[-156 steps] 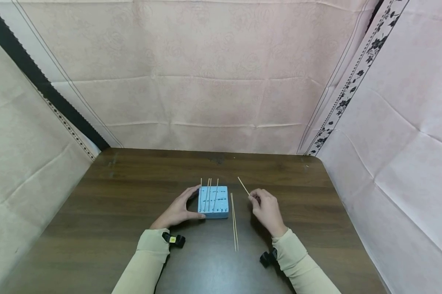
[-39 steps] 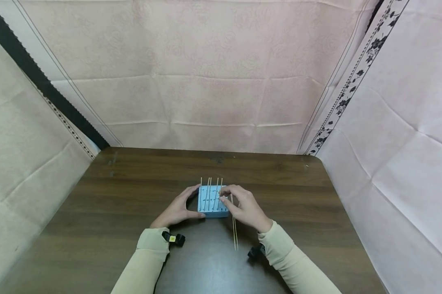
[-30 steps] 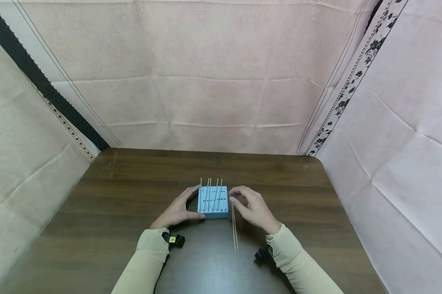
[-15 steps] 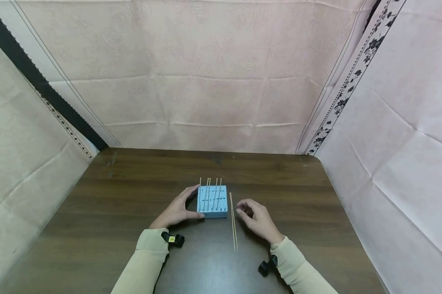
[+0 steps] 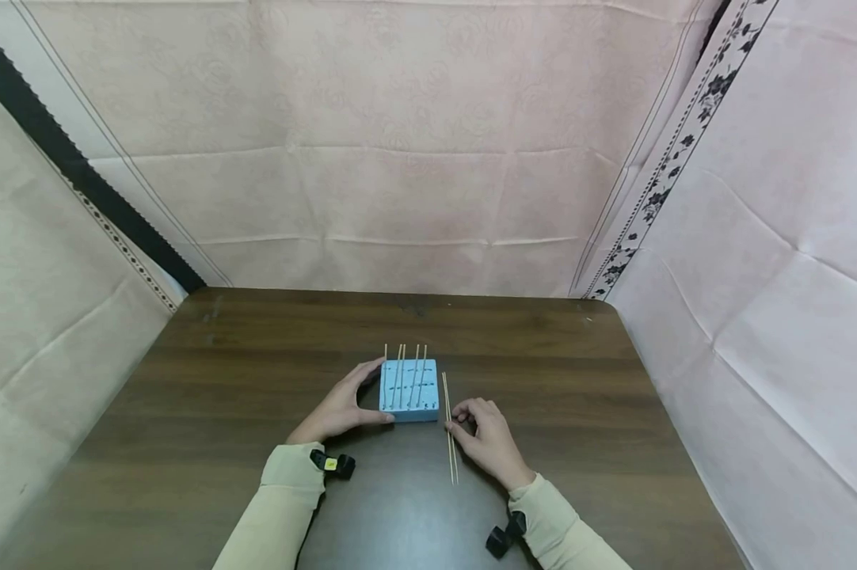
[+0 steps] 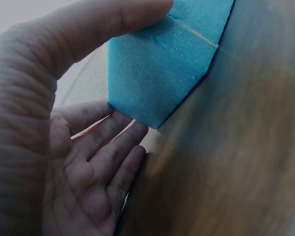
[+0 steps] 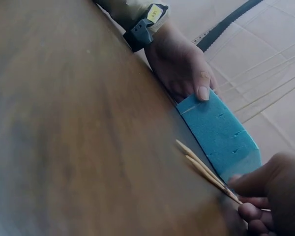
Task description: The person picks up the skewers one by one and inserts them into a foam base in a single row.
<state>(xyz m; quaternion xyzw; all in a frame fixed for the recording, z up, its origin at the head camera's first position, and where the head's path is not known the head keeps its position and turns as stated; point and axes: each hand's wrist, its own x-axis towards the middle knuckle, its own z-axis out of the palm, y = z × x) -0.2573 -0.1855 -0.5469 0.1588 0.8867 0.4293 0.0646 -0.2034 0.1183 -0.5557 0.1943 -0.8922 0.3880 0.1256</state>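
A light-blue foam block [image 5: 409, 415] with small slits in its top sits on the table. Several thin wooden skewers [image 5: 425, 353] stand in it, rising from its top. My left hand [image 5: 339, 408] grips the block's left side, its thumb on the front face and fingers behind, also seen in the left wrist view. Right of the block, two loose skewers [image 5: 451, 455] lie side by side on the wood. At them is my right hand [image 5: 491, 439], thumb and index fingertips either side of the skewers [image 7: 206, 172]. Whether they pinch one is unclear.
The brown wooden table [image 5: 272, 332] is bounded at the back by a pale cloth wall [image 5: 400, 182], with more cloth at both sides. A small black camera is strapped to each wrist, the right one [image 5: 503, 538] just above the tabletop.
Earlier my right hand held a skewer and brought it to the block; one more now stands there. That hand then withdrew and moved down to the loose skewers. The left hand stays on the block.
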